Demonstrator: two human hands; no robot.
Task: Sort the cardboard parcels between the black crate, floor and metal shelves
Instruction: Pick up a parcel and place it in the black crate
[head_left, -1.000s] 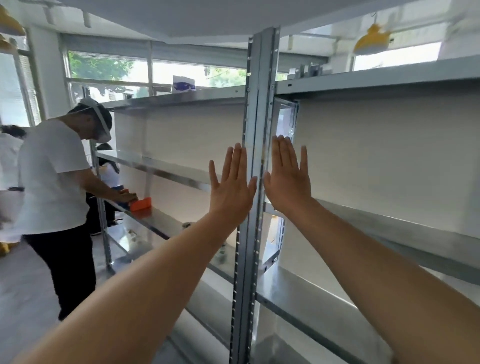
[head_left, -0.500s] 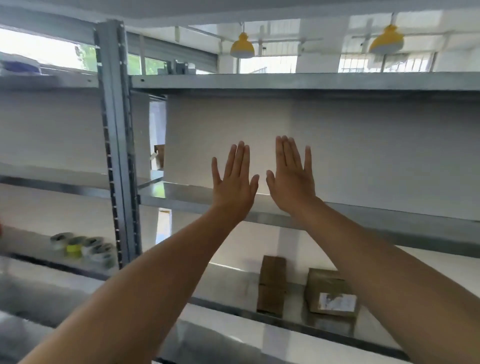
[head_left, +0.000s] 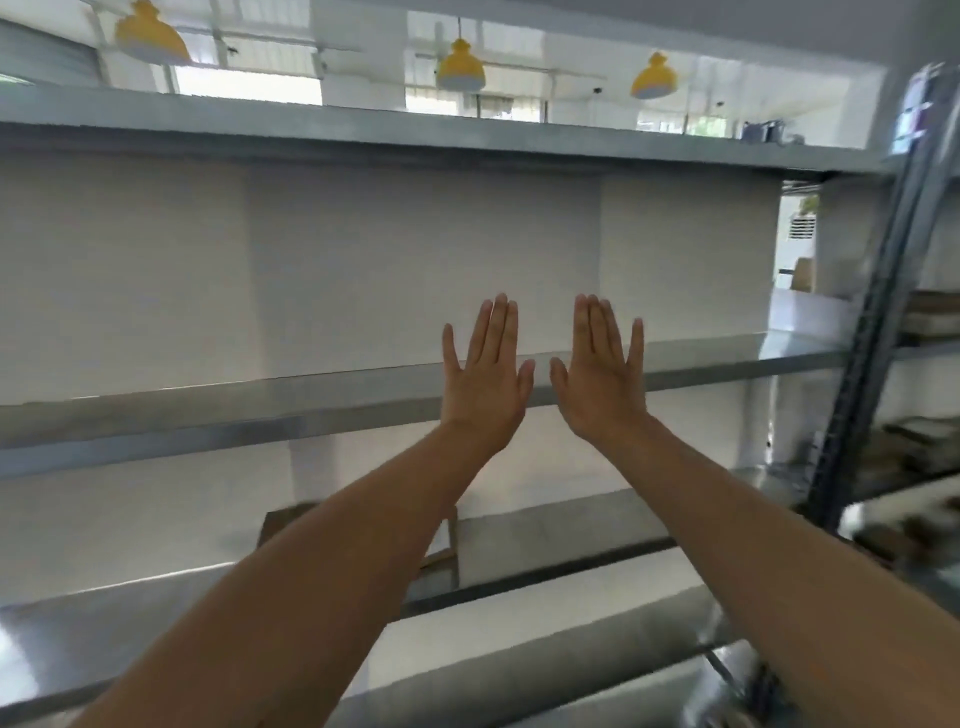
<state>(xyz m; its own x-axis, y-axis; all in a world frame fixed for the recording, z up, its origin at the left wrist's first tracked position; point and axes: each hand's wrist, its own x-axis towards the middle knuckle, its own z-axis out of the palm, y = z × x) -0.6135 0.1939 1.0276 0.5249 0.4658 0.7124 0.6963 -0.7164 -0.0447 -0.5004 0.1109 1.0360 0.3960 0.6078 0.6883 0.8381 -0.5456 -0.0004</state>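
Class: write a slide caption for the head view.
Left hand and right hand held open, empty, before metal shelves; a cardboard parcel sits on a lower shelf behind the left forearm.

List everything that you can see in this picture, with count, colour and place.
pendant lamps: three, yellow, hanging beyond the top shelf.
metal shelves: several levels, grey, across the whole view.
shelf post: one, dark, at the right.
cardboard parcel: one, brown, on the lower shelf, partly hidden by the left forearm.
blurred parcels: count unclear, brown, in the right bay.
left grip: one, open, raised before the middle shelf.
right grip: one, open, beside the left, not touching.
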